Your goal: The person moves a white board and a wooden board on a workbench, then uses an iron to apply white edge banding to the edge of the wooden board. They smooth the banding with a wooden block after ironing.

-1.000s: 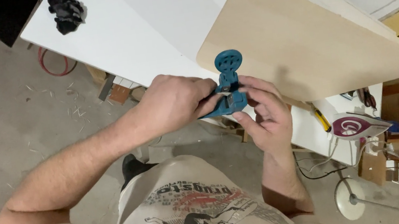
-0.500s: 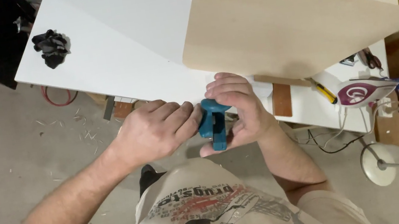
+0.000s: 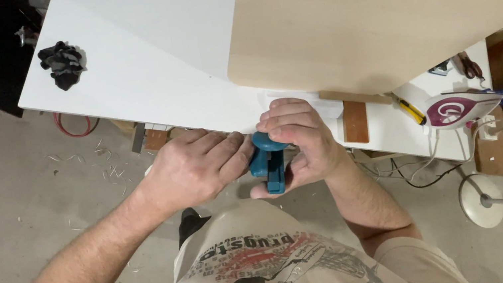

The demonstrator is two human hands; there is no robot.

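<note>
Both forearms reach forward and meet in front of the torso. The left hand (image 3: pixel 198 168) is curled knuckles-up; the right hand (image 3: pixel 297 141) is cupped, fingers bent, thumb underneath.

Clamp (image 3: pixel 268 162) between both hands at table (image 3: pixel 138 65) edge, board (image 3: pixel 354 24) behind, iron (image 3: pixel 458 109) right

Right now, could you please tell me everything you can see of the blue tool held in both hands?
The blue tool looks like moulded plastic, teal-blue, with a rounded top and a narrower part pointing down towards the person. Most of it is hidden, so its exact kind cannot be told. It sits at the near edge of the white table, just below the pale wooden board. The left hand presses against its left side, and the right hand wraps over its top and right side.
</note>
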